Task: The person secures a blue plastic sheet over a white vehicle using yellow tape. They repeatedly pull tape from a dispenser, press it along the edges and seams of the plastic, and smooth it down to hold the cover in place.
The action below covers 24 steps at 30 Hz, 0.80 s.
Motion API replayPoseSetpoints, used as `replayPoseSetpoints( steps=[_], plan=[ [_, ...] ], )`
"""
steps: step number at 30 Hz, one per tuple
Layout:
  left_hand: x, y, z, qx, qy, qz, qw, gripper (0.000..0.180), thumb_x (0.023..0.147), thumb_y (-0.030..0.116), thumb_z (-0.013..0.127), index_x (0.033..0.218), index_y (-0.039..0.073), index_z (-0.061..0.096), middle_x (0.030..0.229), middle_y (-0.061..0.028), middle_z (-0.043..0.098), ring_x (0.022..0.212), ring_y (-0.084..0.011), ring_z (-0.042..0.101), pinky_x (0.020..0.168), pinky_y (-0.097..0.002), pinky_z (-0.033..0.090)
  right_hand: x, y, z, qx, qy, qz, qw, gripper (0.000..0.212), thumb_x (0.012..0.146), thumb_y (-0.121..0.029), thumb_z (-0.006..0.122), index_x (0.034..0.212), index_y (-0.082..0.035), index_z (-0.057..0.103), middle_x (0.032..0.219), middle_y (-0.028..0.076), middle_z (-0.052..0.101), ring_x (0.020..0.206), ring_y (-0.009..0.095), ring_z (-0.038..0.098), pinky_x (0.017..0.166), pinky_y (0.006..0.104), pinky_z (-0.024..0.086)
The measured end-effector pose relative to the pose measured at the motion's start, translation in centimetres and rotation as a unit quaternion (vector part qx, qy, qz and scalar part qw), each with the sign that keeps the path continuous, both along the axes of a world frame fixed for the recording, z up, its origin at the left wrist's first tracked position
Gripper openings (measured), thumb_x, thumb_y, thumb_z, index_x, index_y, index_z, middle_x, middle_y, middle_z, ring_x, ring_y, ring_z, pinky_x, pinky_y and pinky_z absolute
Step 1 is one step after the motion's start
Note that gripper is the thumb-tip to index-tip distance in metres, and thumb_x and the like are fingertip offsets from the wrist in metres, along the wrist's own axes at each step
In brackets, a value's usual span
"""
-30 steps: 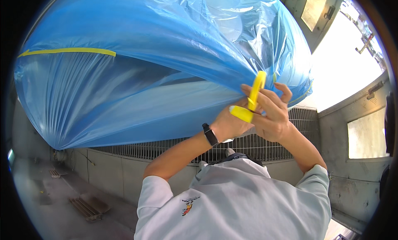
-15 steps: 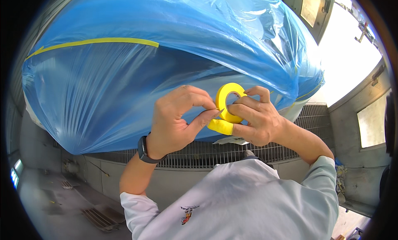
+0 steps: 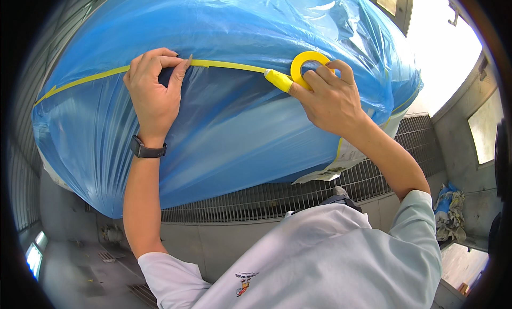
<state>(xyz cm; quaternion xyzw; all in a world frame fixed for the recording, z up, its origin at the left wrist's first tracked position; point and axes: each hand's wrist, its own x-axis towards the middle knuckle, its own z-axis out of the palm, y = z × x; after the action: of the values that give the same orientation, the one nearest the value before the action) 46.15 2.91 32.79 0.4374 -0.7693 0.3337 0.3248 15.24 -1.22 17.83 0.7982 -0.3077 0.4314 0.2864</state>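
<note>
Blue plastic film (image 3: 229, 138) drapes a large rounded body. A narrow yellow tape strip (image 3: 90, 78) runs along the film from the far left. My left hand (image 3: 153, 98) is closed, thumb and fingertips pinching the free end of a taut yellow tape length (image 3: 234, 66), close to where the laid strip ends. That length stretches right to a yellow masking tape roll (image 3: 308, 56). My right hand (image 3: 332, 102) holds the roll, fingers in its core. A yellow covering (image 3: 278, 80) wraps the right thumb, which lies by the tape.
Floor grating (image 3: 256, 203) runs along the near side of the covered body. Whitish sheeting (image 3: 349, 154) hangs from its lower right edge. Crumpled cloth and blue plastic (image 3: 449, 213) lie at the right by a grey wall with a bright opening.
Both hands have moved up and away from me to the strip's end and spread apart. A length of tape has been drawn off the roll between them.
</note>
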Motion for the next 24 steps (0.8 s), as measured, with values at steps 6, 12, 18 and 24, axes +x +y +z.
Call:
replayPoseSetpoints(
  steps=[6,12,18,24],
  plan=[
    [0.0,-0.8,-0.5,-0.003,-0.011,-0.008,1.0,0.015,0.092,0.026,0.084,0.091,0.013,0.075,0.105,0.0031,0.073,0.106,-0.0218,0.062,0.095,-0.0399,0.039,0.4,0.1,-0.7,0.016,0.001,-0.028,1.0,0.022,0.09,-0.014,0.068,0.107,-0.028,0.072,0.085,-0.003,0.061,0.085,0.017,0.063,0.108,0.0419,0.036],
    [0.0,-0.7,-0.3,0.027,0.029,-0.044,0.998,0.016,0.095,0.023,0.082,0.092,0.01,0.074,0.108,-0.0002,0.075,0.105,-0.0237,0.064,0.097,-0.0431,0.044,0.4,0.5,-0.6,-0.029,-0.016,-0.017,0.999,0.014,0.088,-0.02,0.072,0.097,-0.031,0.074,0.082,-0.007,0.06,0.08,0.014,0.062,0.109,0.0449,0.038],
    [0.7,-0.5,0.4,0.056,0.047,-0.07,0.995,0.016,0.097,0.021,0.08,0.091,0.008,0.071,0.114,-0.0043,0.079,0.104,-0.0251,0.069,0.11,-0.0473,0.044,1.2,3.7,0.1,-0.082,-0.065,-0.013,0.994,0.01,0.085,-0.03,0.076,0.093,-0.037,0.077,0.073,-0.009,0.053,0.071,0.009,0.056,0.104,0.0424,0.043],
    [0.6,-0.6,0.4,0.057,0.016,-0.07,0.996,0.017,0.096,0.023,0.08,0.092,0.008,0.073,0.116,-0.0043,0.078,0.107,-0.0256,0.068,0.116,-0.0479,0.04,0.1,3.4,0.3,-0.047,-0.008,-0.058,0.997,0.022,0.091,-0.023,0.07,0.106,-0.035,0.079,0.078,-0.006,0.056,0.077,0.013,0.06,0.107,0.0441,0.04]
  ],
)
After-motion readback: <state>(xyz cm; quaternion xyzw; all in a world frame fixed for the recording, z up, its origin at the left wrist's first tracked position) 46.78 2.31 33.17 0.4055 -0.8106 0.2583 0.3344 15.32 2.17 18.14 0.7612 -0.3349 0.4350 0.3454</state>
